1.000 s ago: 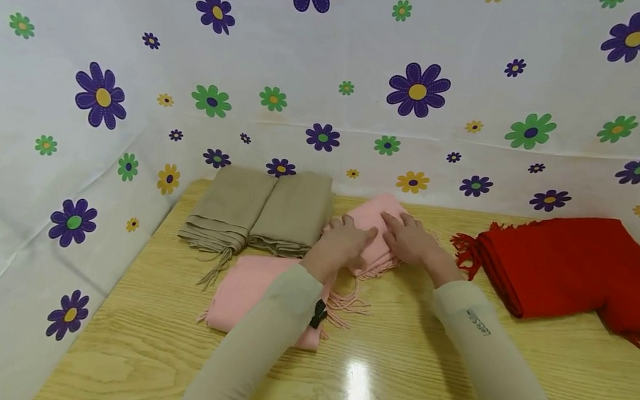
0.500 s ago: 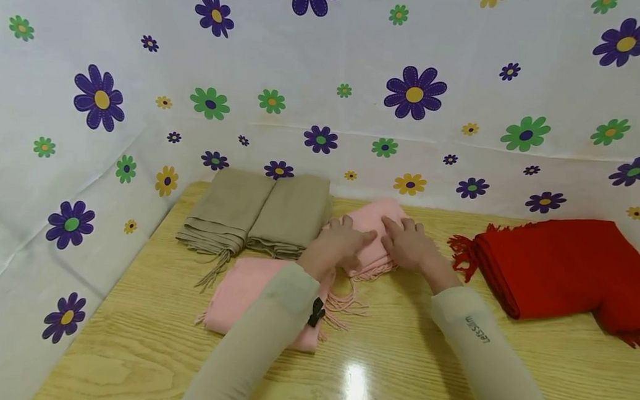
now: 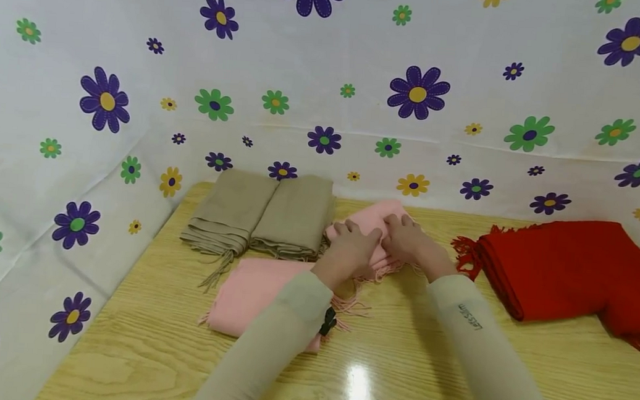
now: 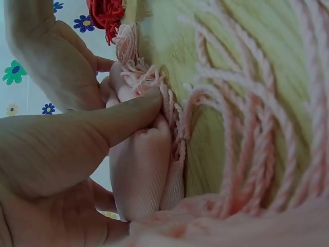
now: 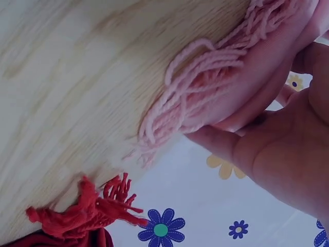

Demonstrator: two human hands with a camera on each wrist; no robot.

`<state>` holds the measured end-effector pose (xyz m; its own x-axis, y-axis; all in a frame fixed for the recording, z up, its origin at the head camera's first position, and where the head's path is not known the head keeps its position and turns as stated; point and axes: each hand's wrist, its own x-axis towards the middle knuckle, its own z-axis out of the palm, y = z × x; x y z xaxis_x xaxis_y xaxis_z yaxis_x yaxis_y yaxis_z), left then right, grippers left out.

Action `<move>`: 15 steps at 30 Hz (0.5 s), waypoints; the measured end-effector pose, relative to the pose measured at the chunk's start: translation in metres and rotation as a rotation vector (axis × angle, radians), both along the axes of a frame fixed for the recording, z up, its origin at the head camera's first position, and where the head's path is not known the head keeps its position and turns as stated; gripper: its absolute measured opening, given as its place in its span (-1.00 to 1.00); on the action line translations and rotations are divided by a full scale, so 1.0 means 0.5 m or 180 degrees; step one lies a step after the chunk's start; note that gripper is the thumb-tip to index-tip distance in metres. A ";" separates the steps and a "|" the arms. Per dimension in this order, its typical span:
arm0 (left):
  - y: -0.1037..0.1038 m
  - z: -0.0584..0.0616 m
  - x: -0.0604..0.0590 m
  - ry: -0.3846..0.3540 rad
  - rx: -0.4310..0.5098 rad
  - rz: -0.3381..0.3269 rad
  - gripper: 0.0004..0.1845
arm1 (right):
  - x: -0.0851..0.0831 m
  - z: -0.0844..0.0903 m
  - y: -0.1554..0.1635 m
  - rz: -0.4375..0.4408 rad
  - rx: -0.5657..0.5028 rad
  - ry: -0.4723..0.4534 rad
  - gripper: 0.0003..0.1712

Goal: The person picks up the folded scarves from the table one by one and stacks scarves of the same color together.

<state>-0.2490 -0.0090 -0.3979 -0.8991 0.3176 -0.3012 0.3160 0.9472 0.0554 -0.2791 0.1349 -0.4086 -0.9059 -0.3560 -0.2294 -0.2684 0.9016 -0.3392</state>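
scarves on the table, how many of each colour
beige scarves: 2
pink scarves: 2, one under both hands, one nearer the person
red scarves: 1
total: 5

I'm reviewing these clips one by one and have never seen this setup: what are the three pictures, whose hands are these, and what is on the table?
There is no machine: a person works with bare hands and wears three cameras. The wide picture comes from the head; the two close-ups come from the wrists. On the wooden table lie two folded beige scarves, a folded pink scarf near the person, a red scarf to the right, and a second pink scarf at the back. The left hand and the right hand both grip that second pink scarf. The left wrist view shows the thumb pressed against its fringed edge.
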 end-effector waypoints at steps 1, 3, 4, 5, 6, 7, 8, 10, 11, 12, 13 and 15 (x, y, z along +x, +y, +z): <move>0.000 -0.002 0.000 0.0026 -0.0001 -0.0017 -0.03 | -0.001 -0.002 0.001 0.0033 -0.0018 0.0028 -0.39; 0.000 -0.006 -0.002 0.0076 -0.0017 -0.0043 -0.02 | -0.001 -0.005 0.003 0.0038 -0.0043 0.0055 -0.40; 0.002 -0.007 -0.003 0.0098 -0.0028 -0.0057 -0.01 | 0.000 -0.007 0.005 0.0037 -0.0045 0.0058 -0.40; 0.003 -0.008 -0.003 0.0112 -0.0047 -0.0072 0.00 | 0.001 -0.009 0.007 0.0039 -0.0032 0.0078 -0.41; 0.004 -0.009 -0.004 0.0123 -0.0062 -0.0084 0.00 | 0.001 -0.010 0.008 0.0048 -0.0007 0.0096 -0.41; 0.005 -0.010 -0.004 0.0133 -0.0082 -0.0096 -0.01 | 0.002 -0.011 0.010 0.0073 0.0038 0.0127 -0.41; 0.006 -0.010 -0.005 0.0132 -0.0100 -0.0102 -0.01 | 0.003 -0.013 0.010 0.0106 0.0096 0.0168 -0.42; 0.004 -0.010 -0.006 0.0156 -0.0135 -0.0125 -0.07 | 0.005 -0.015 0.012 0.0143 0.0208 0.0228 -0.42; 0.003 -0.010 -0.006 0.0163 -0.0139 -0.0134 -0.10 | 0.007 -0.016 0.012 0.0138 0.0248 0.0238 -0.41; 0.002 -0.009 -0.007 0.0171 -0.0139 -0.0154 -0.14 | 0.009 -0.016 0.012 0.0120 0.0281 0.0236 -0.41; 0.000 -0.009 -0.007 0.0186 -0.0138 -0.0179 -0.17 | 0.012 -0.016 0.011 0.0070 0.0298 0.0216 -0.40; -0.004 -0.010 -0.007 0.0208 -0.0131 -0.0227 -0.24 | 0.016 -0.018 0.010 -0.0082 0.0302 0.0148 -0.38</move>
<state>-0.2525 -0.0111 -0.4027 -0.8929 0.3699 -0.2567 0.3843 0.9232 -0.0062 -0.2709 0.1397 -0.4178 -0.9249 -0.3112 -0.2186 -0.2582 0.9358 -0.2398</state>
